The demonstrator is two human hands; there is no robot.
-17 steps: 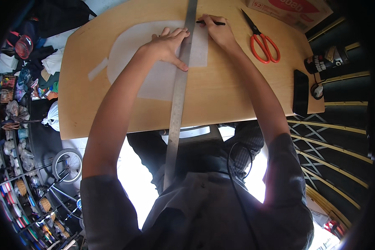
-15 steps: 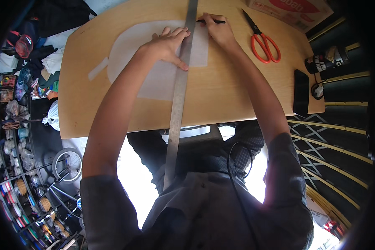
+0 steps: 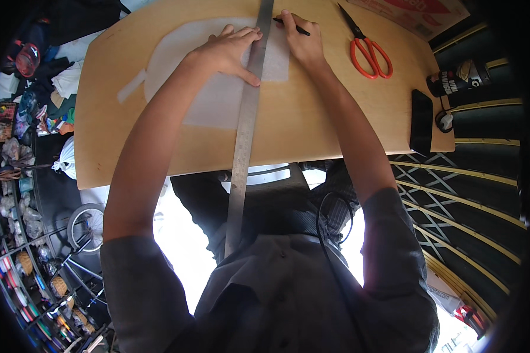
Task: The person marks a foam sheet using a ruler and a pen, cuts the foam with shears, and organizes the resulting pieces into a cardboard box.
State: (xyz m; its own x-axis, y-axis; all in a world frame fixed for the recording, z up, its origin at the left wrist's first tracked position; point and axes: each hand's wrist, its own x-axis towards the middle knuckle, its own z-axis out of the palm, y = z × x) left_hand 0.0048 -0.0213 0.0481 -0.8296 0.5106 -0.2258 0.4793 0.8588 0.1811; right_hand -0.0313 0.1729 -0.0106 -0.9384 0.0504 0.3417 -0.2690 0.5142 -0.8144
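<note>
A long metal ruler (image 3: 245, 126) lies across a thin white sheet (image 3: 212, 112) with a rounded outer edge, and its near end sticks out past the table toward my body. My left hand (image 3: 227, 52) is spread open, pressing flat on the sheet, with the thumb and fingertips on the ruler. In my right hand (image 3: 305, 44) is a black pen (image 3: 301, 29), its tip close to the ruler's right edge near the far part of the sheet. Scissors with orange handles (image 3: 371, 57) lie to the right, blades pointing away.
The wooden table (image 3: 335, 141) carries a narrow white strip (image 3: 131, 86) at left, a black phone-like slab (image 3: 421, 122) at right, and a carton (image 3: 418, 15) at the far right. A dark can (image 3: 459, 77) is by the right edge. Crowded shelves and a bicycle wheel (image 3: 87, 226) stand left.
The whole scene has shifted slightly up and left in the view. The pen in my right hand is now tilted more, its tip still beside the ruler. My left hand stays pressed down.
</note>
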